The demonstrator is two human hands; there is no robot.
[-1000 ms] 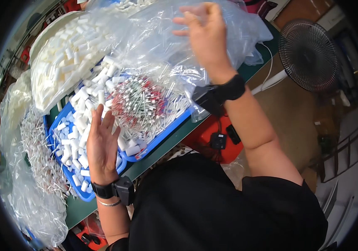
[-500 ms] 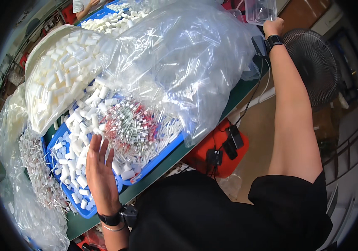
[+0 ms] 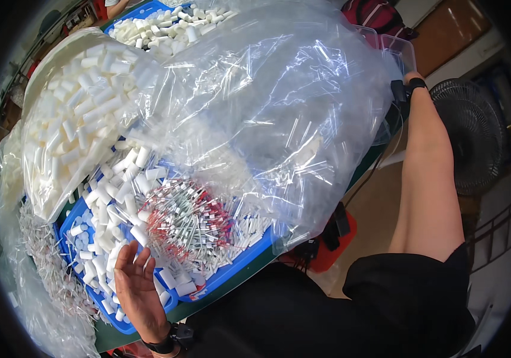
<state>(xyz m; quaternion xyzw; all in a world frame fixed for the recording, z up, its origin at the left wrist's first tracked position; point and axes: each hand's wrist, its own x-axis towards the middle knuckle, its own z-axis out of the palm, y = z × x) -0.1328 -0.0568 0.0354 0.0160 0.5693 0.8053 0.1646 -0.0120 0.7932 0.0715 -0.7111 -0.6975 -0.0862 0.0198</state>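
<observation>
My left hand [image 3: 139, 292] is held over the near edge of a blue tray [image 3: 231, 268], empty, its fingers apart and slightly curled. White cylindrical pieces [image 3: 112, 209] fill the tray's left part, and a pile of thin sticks with red, green and white parts [image 3: 190, 224] lies beside them. At the far right, my right hand [image 3: 412, 76] grips the lower edge of a clear plastic box [image 3: 400, 52]; its fingers are partly hidden. A big clear plastic bag [image 3: 279, 113] holding thin clear tubes bulges over the tray, left of my right arm.
Another clear bag [image 3: 76, 113] full of white cylinders leans at the left. Many thin white pieces [image 3: 52, 256] lie below it. A second blue tray [image 3: 148, 11] stands at the back. A fan [image 3: 473, 134] is right of my arm, and a red stool [image 3: 330, 244] holds black plugs.
My right hand and the clear box have moved right and lower in view. My left hand has lowered, its fingers curling slightly more. The whole view has shifted.
</observation>
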